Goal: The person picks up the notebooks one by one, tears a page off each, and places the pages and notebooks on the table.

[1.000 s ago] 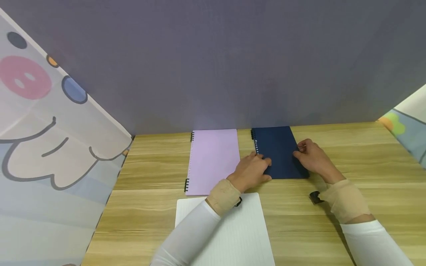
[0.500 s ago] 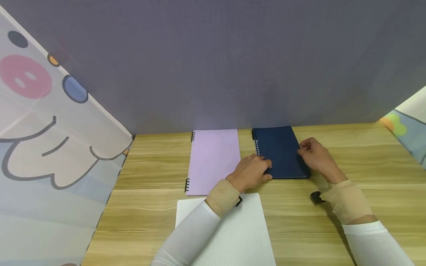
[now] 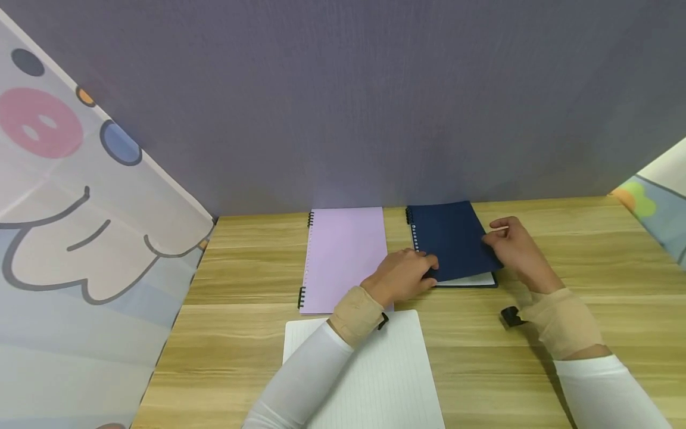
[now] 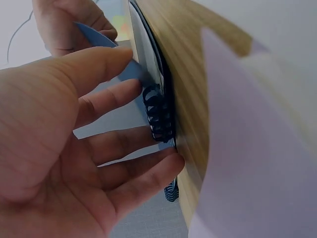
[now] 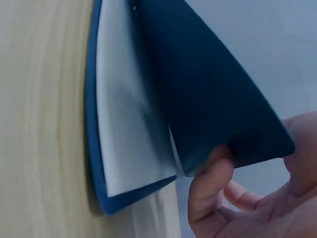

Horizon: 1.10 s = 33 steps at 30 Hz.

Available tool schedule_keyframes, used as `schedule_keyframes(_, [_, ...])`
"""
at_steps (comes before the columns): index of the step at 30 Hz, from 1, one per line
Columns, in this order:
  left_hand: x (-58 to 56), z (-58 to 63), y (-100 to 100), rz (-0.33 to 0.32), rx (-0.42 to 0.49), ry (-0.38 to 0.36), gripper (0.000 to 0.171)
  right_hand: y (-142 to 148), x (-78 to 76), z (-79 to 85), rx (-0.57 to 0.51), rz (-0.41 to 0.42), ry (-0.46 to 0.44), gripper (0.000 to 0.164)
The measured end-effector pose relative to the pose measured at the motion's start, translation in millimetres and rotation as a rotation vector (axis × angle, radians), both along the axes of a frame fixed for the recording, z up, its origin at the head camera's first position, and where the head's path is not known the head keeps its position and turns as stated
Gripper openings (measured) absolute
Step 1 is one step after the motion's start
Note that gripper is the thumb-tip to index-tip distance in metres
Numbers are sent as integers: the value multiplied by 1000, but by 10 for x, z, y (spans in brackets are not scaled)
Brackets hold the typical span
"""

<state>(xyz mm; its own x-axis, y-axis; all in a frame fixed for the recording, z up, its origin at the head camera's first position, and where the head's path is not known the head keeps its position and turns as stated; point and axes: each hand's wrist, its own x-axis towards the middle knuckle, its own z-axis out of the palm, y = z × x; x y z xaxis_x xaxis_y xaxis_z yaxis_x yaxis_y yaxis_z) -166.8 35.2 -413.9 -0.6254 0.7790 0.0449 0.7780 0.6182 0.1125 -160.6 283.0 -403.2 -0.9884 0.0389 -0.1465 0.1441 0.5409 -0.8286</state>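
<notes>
A dark blue ring-bound notebook [image 3: 447, 238] lies against the back wall. My right hand [image 3: 520, 253] pinches the right edge of its front cover [image 5: 213, 94], which is lifted so that white pages [image 5: 129, 119] show beneath. My left hand [image 3: 404, 275] rests at the notebook's lower left, its fingers loosely extended against the bound edge. In the left wrist view those fingertips touch the cover near the black rings [image 4: 158, 114]. Just left of it lies a lilac ring-bound notebook [image 3: 345, 256], partly behind my left hand.
A white lined notebook page [image 3: 391, 369] lies at the front, partly under my left forearm. The wooden table [image 3: 241, 262] ends at a grey wall [image 3: 343, 107]. A cartoon-printed panel [image 3: 107, 256] stands on the left, another on the right.
The blue notebook's front cover has risen from flat at its right side, exposing white pages along the lower edge. My right hand moved slightly right and up with it. The left hand barely moved.
</notes>
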Motion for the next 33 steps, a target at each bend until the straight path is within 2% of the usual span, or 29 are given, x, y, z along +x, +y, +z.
schedule_keyframes(4, [-14,16,-22,14,17,-59,34,-13,-5,32,-70,30,10,58])
schedule_keyframes(8, [-34,44,-55,36,93,-153,41,-74,45,154,-62,76,19,61])
schedule_keyframes(11, [-59,73,-76,58,186,-208,43,-160,107,299,-41,121,10,66])
schedule_keyframes(15, [-102,126,-105,111,334,-228,46,-307,171,441,-126,223,41,64])
schedule_keyframes(17, [-122,163,-125,145,414,-226,51,-381,196,468,-179,282,86,59])
schedule_keyframes(20, [-149,236,-162,197,538,-236,59,-480,214,449,-195,358,164,52])
schedule_keyframes(24, [-177,338,-224,263,676,-236,63,-601,235,373,-143,425,223,51])
schedule_keyframes(31, [-206,454,-357,303,806,-328,59,-787,299,203,7,572,237,56])
schedule_keyframes(33, [-214,482,-409,316,820,-326,56,-811,311,160,27,606,233,57])
